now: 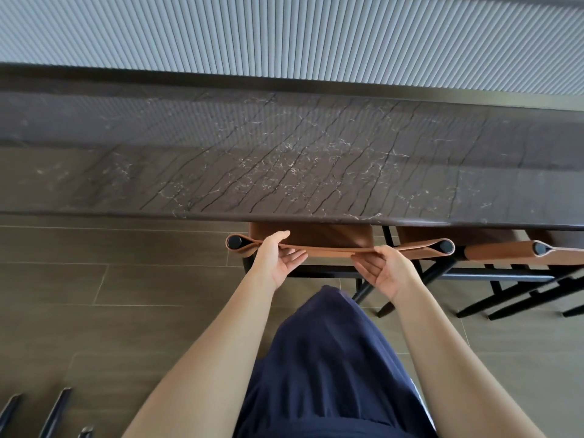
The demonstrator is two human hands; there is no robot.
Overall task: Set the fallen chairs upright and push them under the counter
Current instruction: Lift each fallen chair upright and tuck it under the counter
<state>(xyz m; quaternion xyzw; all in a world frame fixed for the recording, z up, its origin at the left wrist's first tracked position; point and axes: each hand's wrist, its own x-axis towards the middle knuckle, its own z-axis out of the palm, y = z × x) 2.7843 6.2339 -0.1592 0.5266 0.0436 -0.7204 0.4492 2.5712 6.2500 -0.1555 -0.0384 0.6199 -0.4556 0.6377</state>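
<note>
- Long dark stone counter [284,159] with pale veins runs right across the view. There's a ribbed grey wall panel [284,36] behind it and brownish-grey floor [126,295] tiles on the near side.
- The chair [311,235] in the middle is upright on its black legs, with its brown seat tucked under the near edge of the counter.
- Its backrest [331,250] is a tan leather strap looped round two black posts. It sits just on the near side of the counter edge and pretty much parallel to it.
- The left hand [278,257] grips the backrest near the left post, palm turned up. The thumb goes over the far side of the strap and the fingers curl along the near side.
- The right hand [384,268] does the same toward the right post, fingers folded under the strap and thumb on top. So both hands are clamped on the leather, well apart from each other.
- Both bare forearms reach in from the bottom of the view, with a dark blue garment [331,358] between them.
- A second chair [505,252] of the same kind stands just to the right, also upright. Its tan backrest is close beside the first one's right post and its black legs are splayed out on the tiles.
- A few black bars [57,412] poke in at the bottom left corner. Can't tell what they belong to.
</note>
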